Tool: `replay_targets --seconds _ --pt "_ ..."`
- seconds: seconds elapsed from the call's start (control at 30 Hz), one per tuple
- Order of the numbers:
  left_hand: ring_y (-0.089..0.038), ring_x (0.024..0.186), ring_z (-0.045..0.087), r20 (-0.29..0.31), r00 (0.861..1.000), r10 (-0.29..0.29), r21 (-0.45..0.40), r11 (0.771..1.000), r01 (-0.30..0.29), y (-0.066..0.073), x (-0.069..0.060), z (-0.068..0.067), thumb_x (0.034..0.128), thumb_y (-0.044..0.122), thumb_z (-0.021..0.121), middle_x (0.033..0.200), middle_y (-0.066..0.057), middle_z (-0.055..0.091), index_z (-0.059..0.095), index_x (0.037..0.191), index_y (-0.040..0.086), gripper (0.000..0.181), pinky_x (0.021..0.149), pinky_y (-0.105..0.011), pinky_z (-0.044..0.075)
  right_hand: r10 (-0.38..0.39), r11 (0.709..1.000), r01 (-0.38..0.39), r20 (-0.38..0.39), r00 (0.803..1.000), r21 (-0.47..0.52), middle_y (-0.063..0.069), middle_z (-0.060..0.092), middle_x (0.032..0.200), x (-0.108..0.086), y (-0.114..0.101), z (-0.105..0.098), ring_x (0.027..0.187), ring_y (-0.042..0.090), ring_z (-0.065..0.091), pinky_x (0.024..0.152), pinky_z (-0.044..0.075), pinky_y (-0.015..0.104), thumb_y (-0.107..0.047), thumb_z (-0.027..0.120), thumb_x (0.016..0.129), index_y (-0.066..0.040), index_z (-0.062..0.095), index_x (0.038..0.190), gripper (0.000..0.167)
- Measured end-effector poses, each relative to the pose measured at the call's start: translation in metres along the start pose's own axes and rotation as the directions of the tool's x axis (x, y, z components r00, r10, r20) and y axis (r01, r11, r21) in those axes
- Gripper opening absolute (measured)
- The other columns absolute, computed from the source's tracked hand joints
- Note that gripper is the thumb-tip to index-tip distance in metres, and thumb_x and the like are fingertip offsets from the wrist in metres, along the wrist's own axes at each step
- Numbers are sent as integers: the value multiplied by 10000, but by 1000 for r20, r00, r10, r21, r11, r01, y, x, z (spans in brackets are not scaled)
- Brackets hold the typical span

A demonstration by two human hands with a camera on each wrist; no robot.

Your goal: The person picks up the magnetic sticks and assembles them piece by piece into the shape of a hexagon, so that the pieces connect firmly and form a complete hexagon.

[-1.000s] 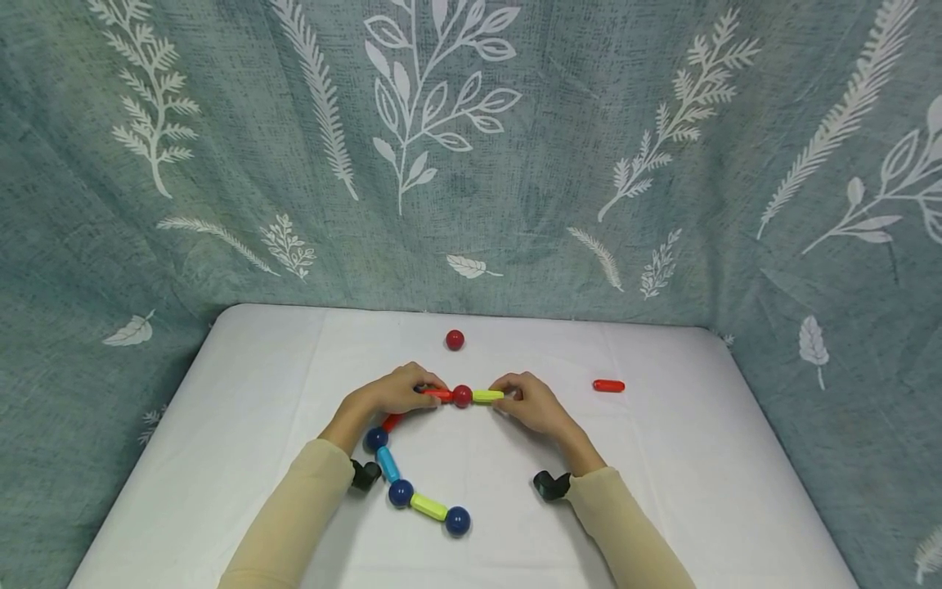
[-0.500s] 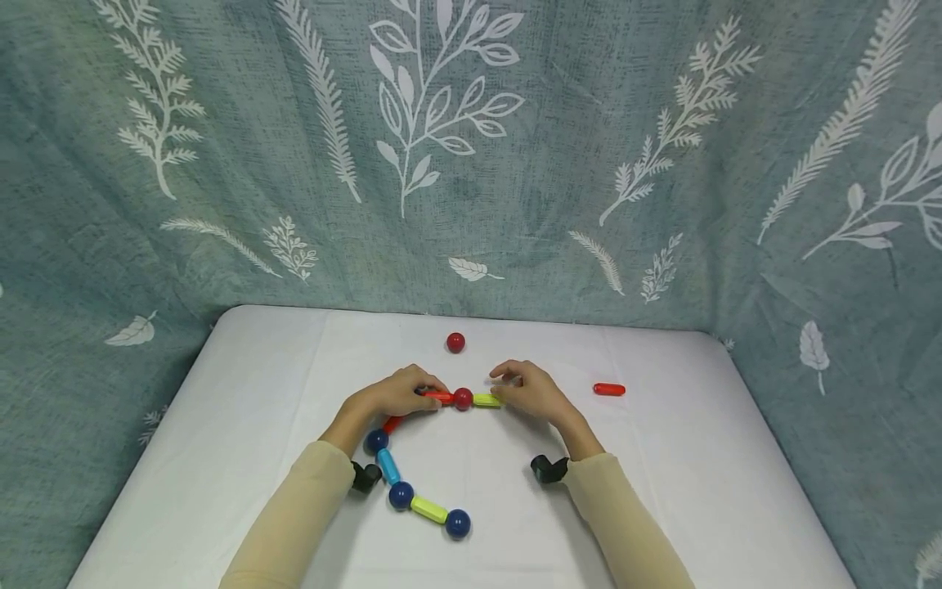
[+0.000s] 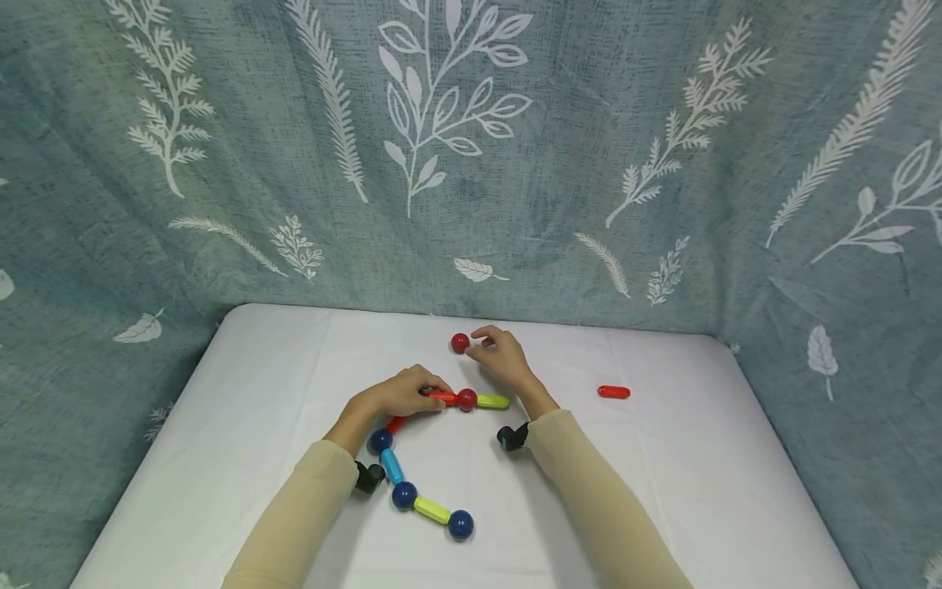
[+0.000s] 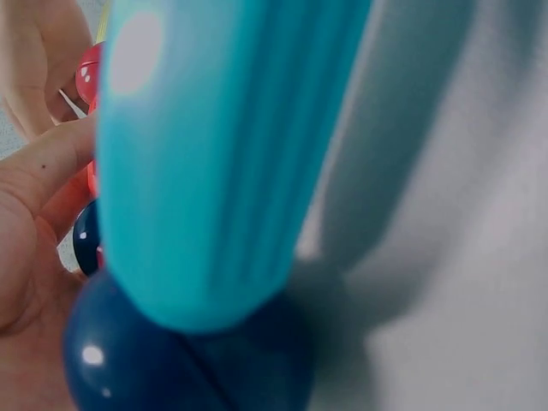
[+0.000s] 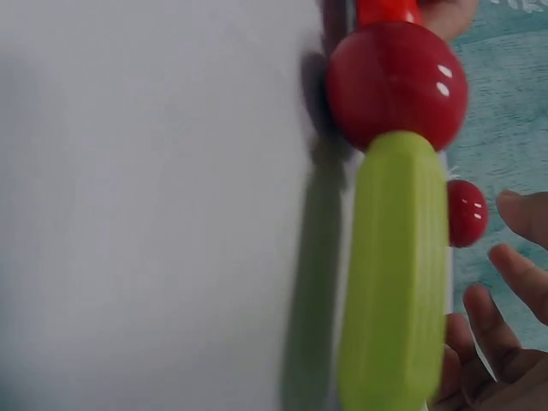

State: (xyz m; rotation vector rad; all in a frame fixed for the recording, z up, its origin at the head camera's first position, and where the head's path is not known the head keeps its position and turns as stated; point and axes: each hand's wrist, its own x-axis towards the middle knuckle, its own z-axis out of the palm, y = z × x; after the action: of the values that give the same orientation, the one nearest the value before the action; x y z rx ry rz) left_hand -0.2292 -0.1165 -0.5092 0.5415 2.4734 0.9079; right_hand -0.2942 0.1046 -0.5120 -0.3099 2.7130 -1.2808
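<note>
On the white table a curved chain joins balls and rods: a navy ball [image 3: 460, 525], a yellow-green rod [image 3: 432, 510], a blue rod [image 3: 392, 467], red rods and a red ball [image 3: 467, 399] with another yellow-green rod [image 3: 493, 402] at its far end. The left hand [image 3: 401, 393] grips the red rod [image 3: 443, 398] beside that ball, partly covering the chain. The right hand [image 3: 502, 357], fingers spread, is just right of a loose red ball [image 3: 459, 343]; the right wrist view shows a gap between fingertips and that loose ball [image 5: 467, 213].
A loose red rod [image 3: 614, 392] lies to the right on the white table [image 3: 706, 458]. A patterned green cloth [image 3: 552, 164] hangs behind the table. Dark wrist cameras stick out at both sleeves, the left one [image 3: 370, 477] close to the blue rod.
The right hand has let go of the yellow-green rod and moved up and left to beside the loose red ball. The left hand keeps its hold in the same place.
</note>
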Motion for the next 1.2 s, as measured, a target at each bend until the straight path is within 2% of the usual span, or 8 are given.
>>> replay_targets --seconds 0.27,0.5,0.7,0.83,0.97,1.07,1.2 --pt "-196 1083 474 -2 1000 10 2 1000 -10 0 0 0 974 277 670 1158 3 563 713 1240 231 273 955 -467 413 108 994 -108 31 994 -21 157 637 1248 15 0 12 1151 335 562 939 452 484 -317 747 910 -147 640 1308 446" --pt "-200 1102 474 -7 1000 23 3 1000 -22 -1 2 0 971 275 672 1161 2 569 715 1239 221 277 967 -477 408 137 990 -137 15 990 -38 167 645 1223 17 -4 12 1140 361 537 949 410 512 -319 767 890 -166 669 1271 422" --pt "-198 1095 475 -4 1000 27 1 1000 -27 -2 1 0 970 279 673 1145 10 570 718 1233 217 273 966 -480 410 151 987 -150 2 989 -55 144 653 1173 18 -5 14 1100 341 538 922 411 481 -313 762 896 -170 686 1236 377" --pt "-200 1085 478 2 1000 19 -2 1000 -19 1 1 -1 965 276 679 1151 5 570 718 1228 219 272 953 -471 415 157 988 -157 10 988 1 125 650 1180 15 -6 9 1049 296 572 875 457 436 -294 768 896 -143 683 1231 377" --pt "-210 1090 472 8 1000 7 -3 1000 -7 2 1 -1 965 272 678 1166 -10 562 716 1232 216 275 953 -478 412 157 987 -157 9 988 33 114 633 1236 7 -7 -2 1085 277 580 873 481 437 -300 766 901 -142 669 1257 402" --pt "-222 1091 466 10 1000 6 -2 1000 -6 1 2 -1 968 273 672 1172 -21 556 712 1241 202 285 954 -489 409 137 990 -136 -6 991 37 110 619 1282 -3 -9 -13 1163 288 560 913 470 471 -303 757 909 -145 665 1268 402" --pt "-213 1091 463 8 1000 1 -10 1000 -1 0 2 0 969 276 672 1169 -11 552 713 1240 213 281 953 -478 407 106 993 -105 -19 994 46 90 612 1283 -18 -10 -26 1185 283 549 917 469 490 -310 753 914 -160 673 1255 380"
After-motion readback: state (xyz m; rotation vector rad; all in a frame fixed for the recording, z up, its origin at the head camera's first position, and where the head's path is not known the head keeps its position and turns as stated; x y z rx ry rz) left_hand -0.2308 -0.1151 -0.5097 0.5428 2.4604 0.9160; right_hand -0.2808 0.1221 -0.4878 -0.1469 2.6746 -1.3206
